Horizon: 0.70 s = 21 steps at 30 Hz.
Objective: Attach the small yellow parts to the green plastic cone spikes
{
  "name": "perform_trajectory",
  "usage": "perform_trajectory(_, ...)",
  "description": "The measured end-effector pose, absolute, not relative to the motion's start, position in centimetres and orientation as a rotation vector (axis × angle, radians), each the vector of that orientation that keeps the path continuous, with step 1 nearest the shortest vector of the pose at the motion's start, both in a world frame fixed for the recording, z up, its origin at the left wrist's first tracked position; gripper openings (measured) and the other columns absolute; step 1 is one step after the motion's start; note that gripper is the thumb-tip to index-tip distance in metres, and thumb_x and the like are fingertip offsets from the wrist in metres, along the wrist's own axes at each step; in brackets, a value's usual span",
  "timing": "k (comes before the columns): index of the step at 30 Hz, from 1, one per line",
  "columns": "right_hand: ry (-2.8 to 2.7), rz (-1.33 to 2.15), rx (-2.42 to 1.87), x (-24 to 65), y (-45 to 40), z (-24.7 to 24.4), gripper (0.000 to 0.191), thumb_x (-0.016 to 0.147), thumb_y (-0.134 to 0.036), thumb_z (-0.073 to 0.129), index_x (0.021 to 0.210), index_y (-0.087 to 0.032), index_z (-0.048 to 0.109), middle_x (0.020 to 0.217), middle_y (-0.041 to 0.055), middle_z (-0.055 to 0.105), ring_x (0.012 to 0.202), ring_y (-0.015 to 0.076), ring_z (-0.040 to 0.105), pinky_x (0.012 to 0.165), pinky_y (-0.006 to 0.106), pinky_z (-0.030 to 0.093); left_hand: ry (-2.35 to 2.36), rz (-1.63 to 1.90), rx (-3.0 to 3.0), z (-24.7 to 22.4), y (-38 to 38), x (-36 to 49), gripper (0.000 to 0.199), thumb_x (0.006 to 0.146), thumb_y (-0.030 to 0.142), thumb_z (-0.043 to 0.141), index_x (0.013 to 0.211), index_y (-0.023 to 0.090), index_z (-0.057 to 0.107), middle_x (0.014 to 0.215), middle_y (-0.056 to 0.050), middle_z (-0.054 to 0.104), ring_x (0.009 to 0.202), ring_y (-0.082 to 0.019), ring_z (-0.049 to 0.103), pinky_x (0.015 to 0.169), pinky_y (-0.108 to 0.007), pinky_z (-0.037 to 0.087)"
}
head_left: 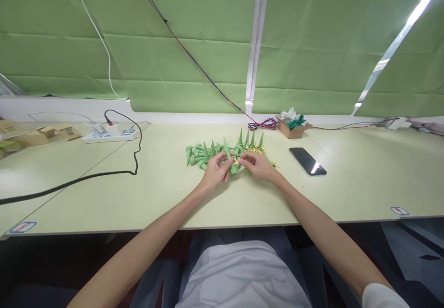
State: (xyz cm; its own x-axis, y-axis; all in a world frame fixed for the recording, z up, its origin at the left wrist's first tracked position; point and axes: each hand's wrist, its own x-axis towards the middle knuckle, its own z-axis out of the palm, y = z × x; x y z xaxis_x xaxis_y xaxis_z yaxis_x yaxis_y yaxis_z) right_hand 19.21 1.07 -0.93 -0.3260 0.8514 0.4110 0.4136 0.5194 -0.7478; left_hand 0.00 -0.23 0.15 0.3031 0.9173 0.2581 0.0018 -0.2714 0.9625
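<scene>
Green plastic plant watering spikes (198, 152) lie in a pile at the middle of the table, several standing point up. My left hand (218, 170) is closed on one green spike (234, 169), whose wide end shows between my two hands. Fingers pinched, my right hand (257, 164) holds a small yellow plastic piece (236, 161) against that spike. More small yellow pieces (258, 149) are scattered among the spikes just beyond my right hand. My fingers partly hide the contact between the yellow piece and the spike.
A black phone (308, 161) lies to the right. Behind it stand a small cardboard box (294, 130) with crumpled contents and a coiled red-blue cable (262, 124). At left are a white power strip (111, 134), a black cable (104, 174) and yellow blocks (31, 138).
</scene>
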Motion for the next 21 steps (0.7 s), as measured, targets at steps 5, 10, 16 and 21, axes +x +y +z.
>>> perform_trajectory(5,-1.916,0.752,-0.983,19.32,1.05,-0.96,0.020,0.088,-0.038,0.059,0.089,-0.018,0.059,0.079,0.0020,0.060,0.061,0.0129,0.052,0.056,0.025,0.040,0.884,1.151,1.569,0.14,-0.17,-0.01,0.036,0.087,0.048,0.063,0.103,0.016,0.061,0.088,-0.004,0.066,0.032,-0.002,0.039,0.033,-0.022,0.021)
perform_trajectory(10,-1.953,0.714,-0.983,19.35,0.98,-0.73,0.019,0.089,-0.036,0.058,0.083,-0.018,0.060,0.073,0.0003,0.057,0.058,0.0119,0.045,0.053,0.025,0.035,0.880,1.132,1.561,0.15,-0.26,-0.04,0.035,0.086,0.048,0.065,0.101,0.016,0.061,0.084,-0.002,0.064,0.032,-0.002,0.038,0.033,-0.022,0.021)
perform_trajectory(16,-2.023,0.632,-1.049,19.41,0.95,-0.59,0.026,0.092,-0.037,0.053,0.076,-0.017,0.060,0.064,-0.0014,0.051,0.057,0.0119,0.040,0.056,0.026,0.031,0.875,1.142,1.564,0.37,-0.50,0.12,0.038,0.083,0.049,0.067,0.101,0.016,0.062,0.076,0.000,0.061,0.032,-0.002,0.036,0.033,-0.021,0.021)
perform_trajectory(21,-2.070,0.622,-1.044,19.46,1.04,-0.69,0.036,0.094,-0.040,0.048,0.065,-0.018,0.051,0.058,-0.0030,0.042,0.056,0.0115,0.036,0.056,0.027,0.027,0.858,1.122,1.559,0.54,-0.76,0.14,0.041,0.082,0.051,0.069,0.103,0.016,0.063,0.063,0.004,0.054,0.033,-0.003,0.034,0.034,-0.021,0.023)
